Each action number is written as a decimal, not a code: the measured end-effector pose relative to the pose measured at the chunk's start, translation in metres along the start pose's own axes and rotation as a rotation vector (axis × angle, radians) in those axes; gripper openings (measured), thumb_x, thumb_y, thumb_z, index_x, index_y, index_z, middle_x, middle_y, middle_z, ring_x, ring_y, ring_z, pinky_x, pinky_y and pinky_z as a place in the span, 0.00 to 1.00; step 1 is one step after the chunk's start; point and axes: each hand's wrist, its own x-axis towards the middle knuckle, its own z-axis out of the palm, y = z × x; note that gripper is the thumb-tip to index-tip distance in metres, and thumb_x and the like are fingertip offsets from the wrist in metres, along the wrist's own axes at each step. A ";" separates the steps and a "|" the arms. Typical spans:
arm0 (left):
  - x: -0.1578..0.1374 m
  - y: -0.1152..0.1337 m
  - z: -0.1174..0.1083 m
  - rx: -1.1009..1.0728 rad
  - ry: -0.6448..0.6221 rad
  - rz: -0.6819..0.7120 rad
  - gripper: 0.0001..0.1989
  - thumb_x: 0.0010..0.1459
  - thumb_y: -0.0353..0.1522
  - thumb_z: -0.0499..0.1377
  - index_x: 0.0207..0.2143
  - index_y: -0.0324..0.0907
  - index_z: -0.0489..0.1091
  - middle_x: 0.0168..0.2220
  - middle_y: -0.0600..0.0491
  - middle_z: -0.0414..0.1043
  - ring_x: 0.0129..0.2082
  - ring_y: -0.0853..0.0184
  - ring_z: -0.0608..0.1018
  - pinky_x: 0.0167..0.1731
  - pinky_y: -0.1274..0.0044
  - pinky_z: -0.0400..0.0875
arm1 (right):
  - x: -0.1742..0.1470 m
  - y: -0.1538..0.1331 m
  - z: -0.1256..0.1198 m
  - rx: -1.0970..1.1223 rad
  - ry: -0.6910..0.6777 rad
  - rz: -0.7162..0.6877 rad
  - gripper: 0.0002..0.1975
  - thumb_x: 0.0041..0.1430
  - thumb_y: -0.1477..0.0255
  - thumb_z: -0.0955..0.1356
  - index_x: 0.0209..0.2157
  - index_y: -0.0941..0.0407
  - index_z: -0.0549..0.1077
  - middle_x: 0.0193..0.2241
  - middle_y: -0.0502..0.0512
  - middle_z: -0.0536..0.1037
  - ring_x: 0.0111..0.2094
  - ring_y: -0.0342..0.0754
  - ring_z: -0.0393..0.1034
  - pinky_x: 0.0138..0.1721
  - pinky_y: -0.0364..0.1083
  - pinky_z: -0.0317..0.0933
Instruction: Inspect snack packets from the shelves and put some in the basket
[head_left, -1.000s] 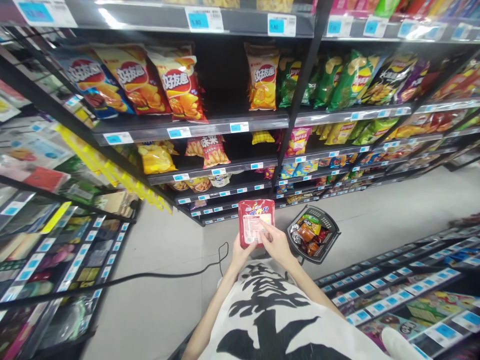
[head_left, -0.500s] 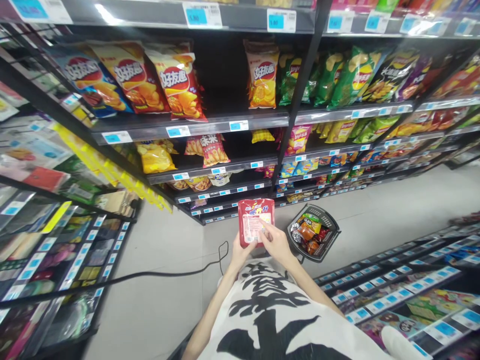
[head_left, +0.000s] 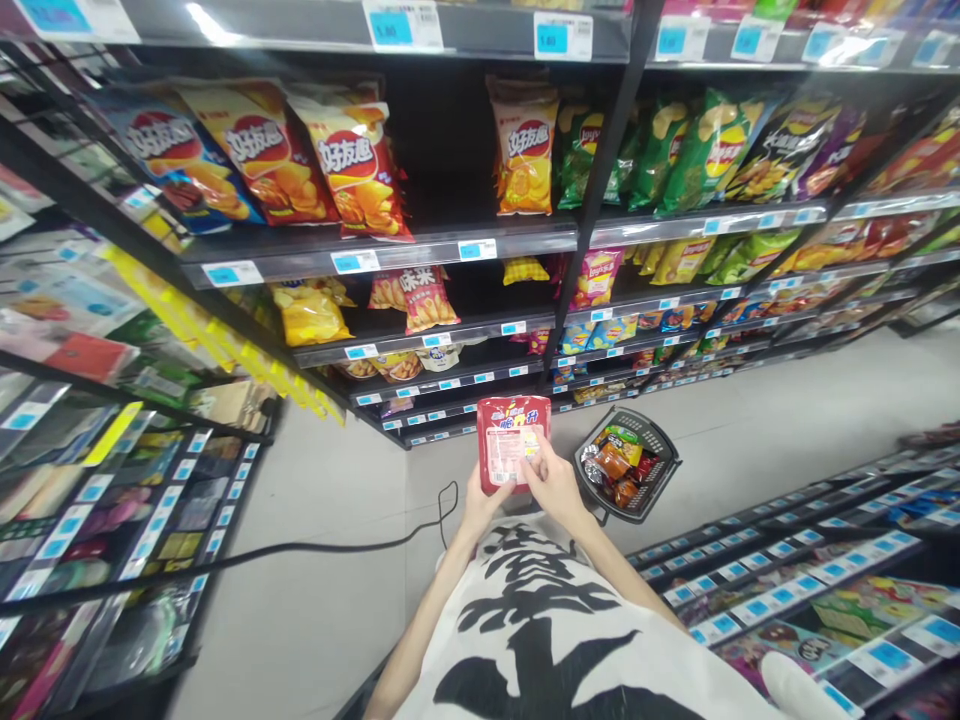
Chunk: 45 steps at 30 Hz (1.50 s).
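Observation:
A red snack packet (head_left: 501, 450) with a pale printed label is held up in front of my body, its label facing me. My left hand (head_left: 481, 505) grips the lower left corner, the thumb lying across the bottom edge. At the lower right edge, my right hand (head_left: 553, 480) has its fingers bent over the front of the packet beside the label. The fingers' far side, behind the packet, is hidden.
A black shopping basket (head_left: 664, 470) with several snack packets stands on the floor to the right. Ahead, shelves (head_left: 420, 250) hold chip bags. More shelving (head_left: 795, 590) runs along the lower right. A black cable (head_left: 322, 547) crosses the floor at left.
My right fingertips have shifted from the middle of the label toward the packet's right side. The packet itself has barely moved, and my left hand keeps its grip.

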 end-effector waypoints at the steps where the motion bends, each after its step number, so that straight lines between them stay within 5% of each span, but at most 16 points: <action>1: 0.000 -0.001 0.000 -0.001 -0.002 -0.001 0.32 0.51 0.41 0.70 0.56 0.41 0.69 0.55 0.43 0.74 0.54 0.53 0.77 0.55 0.65 0.70 | 0.000 0.000 0.000 -0.003 -0.003 -0.002 0.27 0.65 0.68 0.65 0.64 0.57 0.66 0.22 0.43 0.66 0.23 0.42 0.61 0.32 0.41 0.58; 10: 0.000 -0.008 -0.003 -0.002 0.012 0.006 0.31 0.51 0.41 0.70 0.55 0.41 0.70 0.54 0.43 0.75 0.54 0.53 0.77 0.54 0.66 0.71 | -0.001 -0.001 -0.002 -0.007 -0.014 -0.029 0.18 0.65 0.68 0.65 0.54 0.56 0.74 0.23 0.44 0.66 0.24 0.42 0.62 0.32 0.41 0.58; 17: 0.000 -0.003 -0.001 0.002 -0.009 0.002 0.30 0.51 0.41 0.69 0.55 0.41 0.70 0.57 0.43 0.74 0.54 0.54 0.77 0.54 0.67 0.71 | -0.001 0.001 0.000 -0.003 0.007 0.035 0.25 0.64 0.68 0.65 0.62 0.57 0.66 0.22 0.43 0.68 0.23 0.43 0.63 0.31 0.41 0.58; 28: -0.002 0.003 -0.001 0.024 0.013 0.000 0.30 0.51 0.42 0.70 0.55 0.41 0.71 0.52 0.44 0.77 0.54 0.52 0.77 0.54 0.66 0.70 | 0.000 -0.004 -0.004 -0.016 -0.016 0.015 0.24 0.65 0.68 0.65 0.61 0.56 0.68 0.22 0.44 0.67 0.23 0.42 0.61 0.31 0.40 0.57; 37: 0.000 -0.006 -0.003 0.023 -0.006 0.017 0.31 0.51 0.41 0.70 0.56 0.41 0.70 0.56 0.43 0.74 0.53 0.53 0.77 0.55 0.65 0.70 | -0.002 -0.004 -0.002 -0.005 0.056 -0.020 0.14 0.65 0.67 0.65 0.44 0.56 0.79 0.21 0.45 0.66 0.21 0.42 0.59 0.30 0.42 0.57; 45: 0.000 -0.003 -0.003 0.008 0.017 -0.002 0.31 0.51 0.42 0.70 0.55 0.41 0.71 0.52 0.44 0.77 0.53 0.53 0.77 0.54 0.66 0.70 | -0.001 -0.006 -0.002 -0.026 0.071 -0.008 0.12 0.62 0.69 0.65 0.41 0.57 0.80 0.19 0.45 0.66 0.20 0.42 0.58 0.29 0.42 0.57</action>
